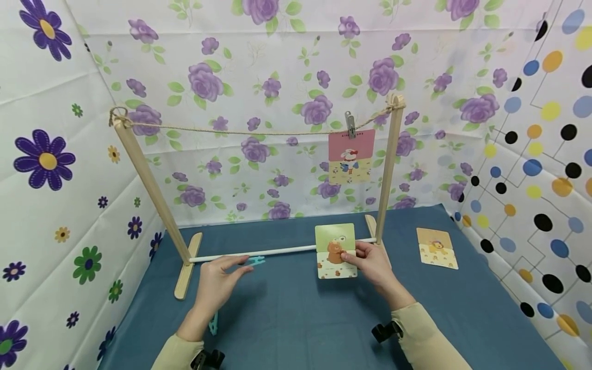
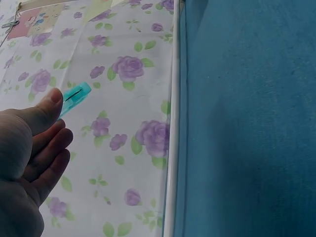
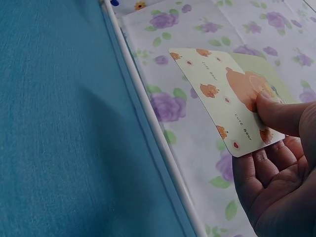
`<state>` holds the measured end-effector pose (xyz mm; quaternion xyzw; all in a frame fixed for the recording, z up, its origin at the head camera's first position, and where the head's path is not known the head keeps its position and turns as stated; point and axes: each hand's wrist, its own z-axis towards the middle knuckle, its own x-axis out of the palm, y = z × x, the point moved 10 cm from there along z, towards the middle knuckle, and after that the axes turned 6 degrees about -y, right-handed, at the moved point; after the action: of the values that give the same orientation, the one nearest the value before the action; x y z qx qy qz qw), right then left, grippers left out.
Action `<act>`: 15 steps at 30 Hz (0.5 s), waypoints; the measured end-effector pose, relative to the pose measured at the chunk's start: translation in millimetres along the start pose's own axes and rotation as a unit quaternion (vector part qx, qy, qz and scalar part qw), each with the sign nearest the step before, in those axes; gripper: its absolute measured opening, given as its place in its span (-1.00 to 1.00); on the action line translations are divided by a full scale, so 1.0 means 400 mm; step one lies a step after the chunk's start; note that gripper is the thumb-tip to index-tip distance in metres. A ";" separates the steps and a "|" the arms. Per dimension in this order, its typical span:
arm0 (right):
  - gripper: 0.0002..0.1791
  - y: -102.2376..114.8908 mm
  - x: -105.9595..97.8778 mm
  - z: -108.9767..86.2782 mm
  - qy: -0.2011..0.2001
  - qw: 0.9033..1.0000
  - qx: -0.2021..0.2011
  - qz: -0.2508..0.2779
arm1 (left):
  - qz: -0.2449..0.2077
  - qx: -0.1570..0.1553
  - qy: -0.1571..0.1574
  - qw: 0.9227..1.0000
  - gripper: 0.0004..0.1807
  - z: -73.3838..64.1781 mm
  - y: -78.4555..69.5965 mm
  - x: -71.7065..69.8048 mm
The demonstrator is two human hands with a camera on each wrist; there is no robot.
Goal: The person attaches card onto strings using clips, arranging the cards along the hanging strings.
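Observation:
Between its thumb and fingers, my left hand (image 1: 219, 281) pinches a teal clothespin (image 1: 256, 261), whose tip also shows in the left wrist view (image 2: 77, 97). My right hand (image 1: 375, 264) holds a green and cream bear card (image 1: 336, 252) by its right edge, thumb on the front and fingers behind. The card is upright in the head view, in front of the white rod. Above, a pink and yellow card (image 1: 351, 156) hangs from the rope (image 1: 240, 133), held by a metal clip (image 1: 350, 125).
Two wooden posts (image 1: 150, 190) on flat feet carry the rope, and a white rod (image 1: 277, 251) joins them low down. An orange and yellow card (image 1: 437, 248) lies on the blue cloth at right. Another teal clothespin (image 1: 213, 324) lies by my left forearm. Patterned cloth walls surround the table.

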<state>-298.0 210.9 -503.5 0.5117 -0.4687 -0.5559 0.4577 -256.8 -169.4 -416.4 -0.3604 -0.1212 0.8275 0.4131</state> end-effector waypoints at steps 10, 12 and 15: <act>-0.56 0.020 0.017 0.009 -0.004 0.999 0.003 -0.032 | 0.002 0.027 -0.016 1.000 -0.67 0.048 -0.024 -0.028; -0.56 0.030 0.023 0.011 -0.003 1.000 0.001 -0.030 | 0.000 0.035 -0.023 0.999 -0.67 0.066 -0.032 -0.037; -0.56 0.044 0.035 0.017 0.000 1.000 -0.004 -0.023 | 0.000 0.041 -0.027 0.999 -0.68 0.092 -0.042 -0.048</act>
<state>-305.1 195.0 -487.7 0.5205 -0.4548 -0.5679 0.4469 -265.0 -170.1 -372.3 -0.3204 -0.0984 0.8412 0.4244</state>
